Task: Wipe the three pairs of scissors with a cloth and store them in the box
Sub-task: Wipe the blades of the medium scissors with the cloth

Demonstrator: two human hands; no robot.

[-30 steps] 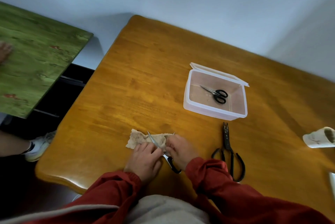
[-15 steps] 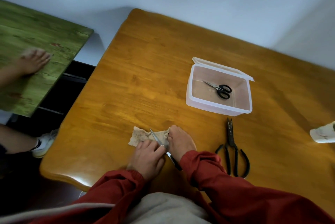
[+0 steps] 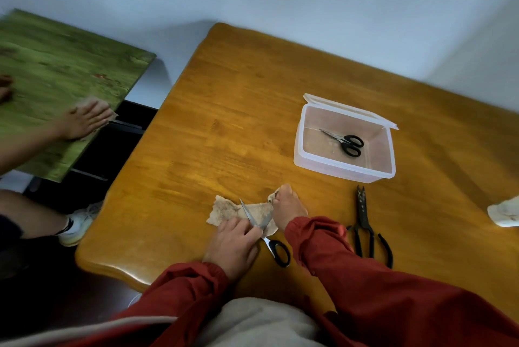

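Our left hand (image 3: 234,240), fingers curled and pressed together, grips the short scissors (image 3: 276,249) near the pivot, with the blades lying on the cloth (image 3: 224,210) near the front edge of the table (image 3: 224,122). Our right hand (image 3: 288,206) pinches the cloth's right corner, which is raised off the wood. The small scissors (image 3: 344,141) lie inside the open box (image 3: 337,171); the large scissors (image 3: 365,228) lie on the table in front of the box, just beside our right sleeve.

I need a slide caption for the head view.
Left hand holds scissors on cloth, right hand pinches cloth; small pair in box, large pair beside it.
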